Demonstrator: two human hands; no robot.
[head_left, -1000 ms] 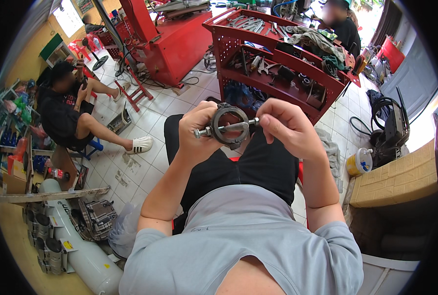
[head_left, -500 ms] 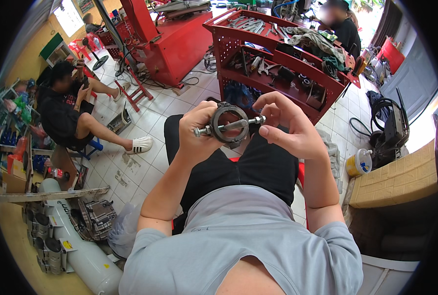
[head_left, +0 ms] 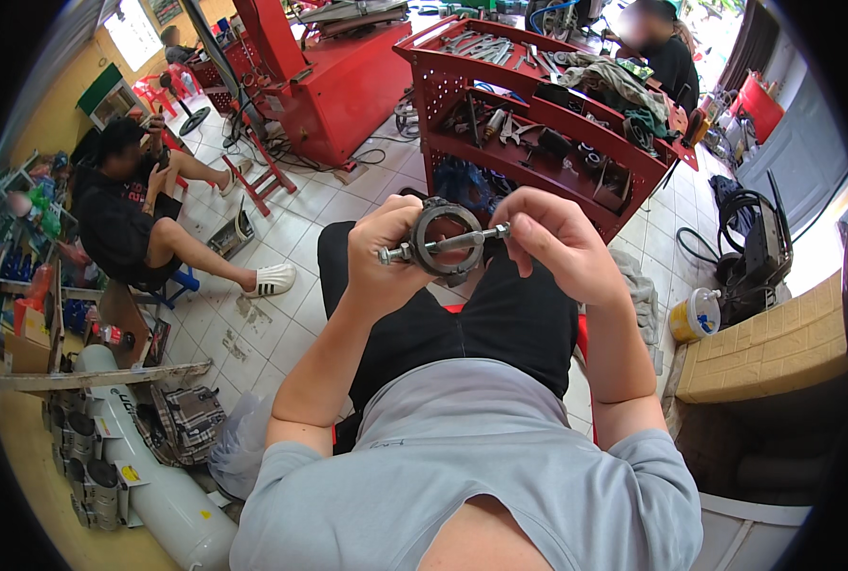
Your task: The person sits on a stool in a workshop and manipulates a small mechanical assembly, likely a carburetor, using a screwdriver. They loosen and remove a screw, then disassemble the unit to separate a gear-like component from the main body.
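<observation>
My left hand is wrapped round the side of a dark metal ring, held above my lap. A silvery bolt runs across the ring's opening, and both ends stick out past the rim. At its left end sits a nut-like hex piece, close to my left thumb. The thumb and fingers of my right hand are closed round the bolt's right tip, which shows just at the fingertips. My right hand's lower fingers curl underneath and are partly hidden.
Ahead stands a red tool cart with wrenches on top. A seated person is at the left, another person beyond the cart. A white cylinder lies lower left; a white bucket stands at the right.
My right fingers have turned and drawn together at the bolt's right end, where they were spread before. The left hand and ring have hardly moved.
</observation>
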